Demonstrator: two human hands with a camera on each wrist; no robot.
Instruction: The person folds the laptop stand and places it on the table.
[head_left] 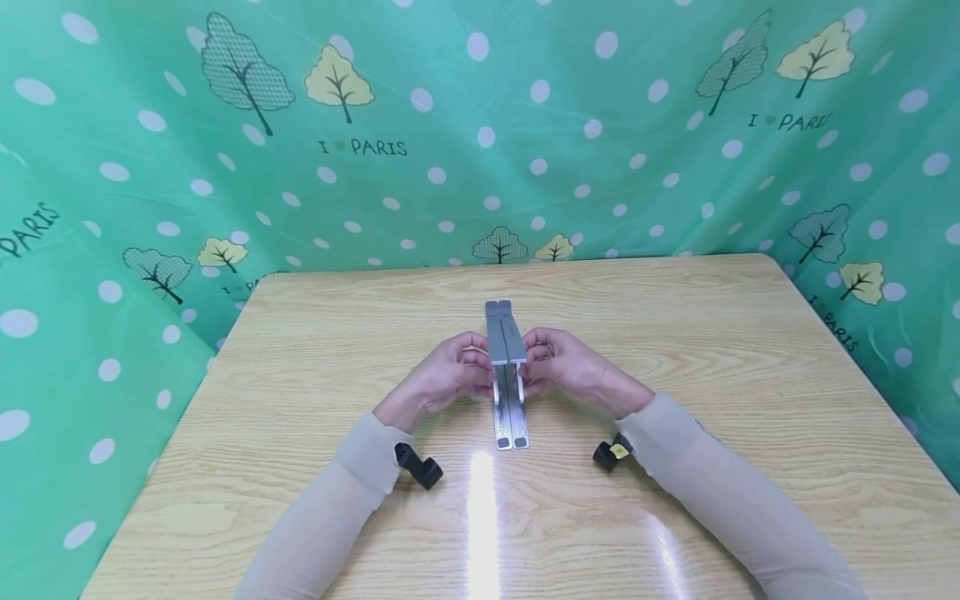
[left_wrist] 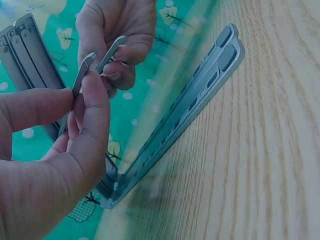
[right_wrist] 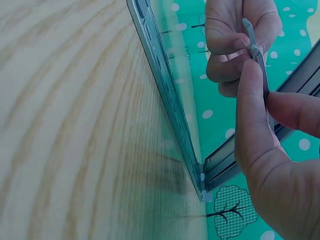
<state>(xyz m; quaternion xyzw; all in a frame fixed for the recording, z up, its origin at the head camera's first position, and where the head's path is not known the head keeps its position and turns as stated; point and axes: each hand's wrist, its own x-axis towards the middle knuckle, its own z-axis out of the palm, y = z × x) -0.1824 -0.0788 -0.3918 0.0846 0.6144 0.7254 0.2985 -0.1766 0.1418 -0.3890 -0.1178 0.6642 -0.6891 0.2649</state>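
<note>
A grey metal folding laptop stand (head_left: pixel 506 337) is near the middle of the table in the head view, its two halves side by side. Its base rails (left_wrist: pixel 192 102) lie on the tabletop, while the upper arms (left_wrist: pixel 32 52) slant up from the hinge end (right_wrist: pixel 204 190). My left hand (head_left: pixel 453 372) pinches one slim support leg (left_wrist: pixel 82 72) between thumb and fingers. On the opposite side, my right hand (head_left: pixel 567 367) pinches the other support leg (right_wrist: pixel 261 67). Whether the legs' tips touch the upper arms is hidden.
The wooden table (head_left: pixel 360 325) has a light grain and bright glare at its front. Behind and beside it hangs a green dotted cloth (head_left: pixel 480 150) printed with trees. Black wrist mounts (head_left: pixel 420 467) sit at both sleeve cuffs, just above the tabletop.
</note>
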